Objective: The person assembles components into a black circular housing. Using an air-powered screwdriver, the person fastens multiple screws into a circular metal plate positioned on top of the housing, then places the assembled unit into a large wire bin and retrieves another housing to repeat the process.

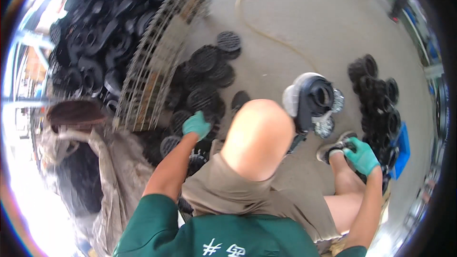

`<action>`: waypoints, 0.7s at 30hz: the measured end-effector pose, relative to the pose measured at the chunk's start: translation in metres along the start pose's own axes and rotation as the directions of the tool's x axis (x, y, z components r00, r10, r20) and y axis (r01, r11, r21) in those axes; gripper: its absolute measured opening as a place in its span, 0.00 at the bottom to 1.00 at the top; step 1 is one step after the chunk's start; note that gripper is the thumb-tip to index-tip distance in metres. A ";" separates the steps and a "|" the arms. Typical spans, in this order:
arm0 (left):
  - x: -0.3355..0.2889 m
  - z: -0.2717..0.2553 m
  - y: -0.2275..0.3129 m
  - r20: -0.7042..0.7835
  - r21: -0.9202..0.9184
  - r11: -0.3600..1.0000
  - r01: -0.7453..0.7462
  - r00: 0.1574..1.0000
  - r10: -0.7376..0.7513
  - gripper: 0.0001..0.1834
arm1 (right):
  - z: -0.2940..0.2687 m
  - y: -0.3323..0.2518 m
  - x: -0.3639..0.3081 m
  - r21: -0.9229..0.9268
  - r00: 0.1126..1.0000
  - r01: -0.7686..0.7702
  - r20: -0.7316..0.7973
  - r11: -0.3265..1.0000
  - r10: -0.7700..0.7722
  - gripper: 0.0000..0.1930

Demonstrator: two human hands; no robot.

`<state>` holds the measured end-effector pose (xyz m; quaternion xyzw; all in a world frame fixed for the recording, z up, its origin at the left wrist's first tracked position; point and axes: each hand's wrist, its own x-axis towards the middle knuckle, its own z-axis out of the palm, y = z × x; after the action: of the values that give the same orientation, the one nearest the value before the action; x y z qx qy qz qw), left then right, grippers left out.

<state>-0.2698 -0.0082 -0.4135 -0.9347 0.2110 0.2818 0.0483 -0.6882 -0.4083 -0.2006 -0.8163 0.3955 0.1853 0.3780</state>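
Observation:
My left hand, in a green glove, reaches down over a heap of black round slotted covers beside my raised knee; its fingers look apart, with nothing seen in them. My right hand, gloved alike, is low on the right next to my shoe. Its fingers close round something small and dark that I cannot make out. Between the hands, past my knee, stands a black plastic housing with a ring-shaped opening, against a white rounded part. Shiny silvery pieces lie beside it.
A wire-mesh cage full of black curved parts stands far left. Stacked black rings line the right, by a blue bin. A pale hose crosses the floor. Plastic sheeting hangs at left. Another person's legs show far right.

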 end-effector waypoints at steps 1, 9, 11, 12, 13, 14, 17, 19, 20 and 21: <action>0.002 -0.005 -0.012 -0.096 -0.093 0.996 0.014 0.995 -0.023 0.27 | 0.002 0.010 0.002 -0.085 1.000 -0.002 -0.026 0.996 0.000 0.19; -0.052 -0.261 0.103 -0.827 -0.040 0.785 -0.618 0.461 0.321 0.26 | -0.014 -0.073 0.013 0.543 0.924 0.383 -0.220 0.748 -0.313 0.22; -0.080 -0.298 0.160 -0.861 0.154 0.669 -0.727 0.234 0.452 0.28 | -0.027 -0.106 0.009 0.787 0.929 0.317 -0.146 0.530 -0.339 0.30; -0.099 -0.307 0.194 -0.841 0.227 0.588 -0.776 0.148 0.520 0.27 | -0.027 -0.111 0.012 0.883 0.935 0.285 -0.171 0.372 -0.311 0.34; -0.125 -0.315 0.224 -0.774 0.273 0.478 -0.835 0.105 0.625 0.25 | -0.027 -0.117 0.014 0.948 0.939 0.252 -0.190 0.196 -0.287 0.37; -0.128 -0.308 0.248 -0.726 0.323 0.391 -0.862 0.040 0.687 0.23 | -0.029 -0.125 0.013 0.961 0.933 0.262 -0.229 0.087 -0.279 0.39; -0.153 -0.275 0.320 -0.550 0.497 0.095 -0.862 -0.228 0.803 0.08 | -0.031 -0.111 0.035 0.970 0.937 0.212 -0.235 -0.117 -0.260 0.30; -0.153 -0.248 0.338 -0.321 0.570 -0.085 -0.817 -0.317 0.892 0.21 | -0.028 -0.104 0.035 0.990 0.986 0.137 -0.139 -0.030 -0.094 0.24; -0.147 -0.235 0.345 -0.278 0.547 -0.179 -0.818 -0.379 0.883 0.27 | -0.027 -0.086 0.039 0.979 0.966 0.189 -0.200 -0.082 -0.162 0.22; -0.142 -0.224 0.353 -0.238 0.515 -0.271 -0.813 -0.440 0.866 0.33 | -0.026 -0.075 0.039 0.978 0.968 0.193 -0.204 -0.084 -0.147 0.22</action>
<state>-0.4116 -0.3228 -0.1386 -0.4055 0.8823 -0.0970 -0.2185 -0.6045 -0.4178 -0.1720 -0.3308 0.3053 -0.2220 0.8649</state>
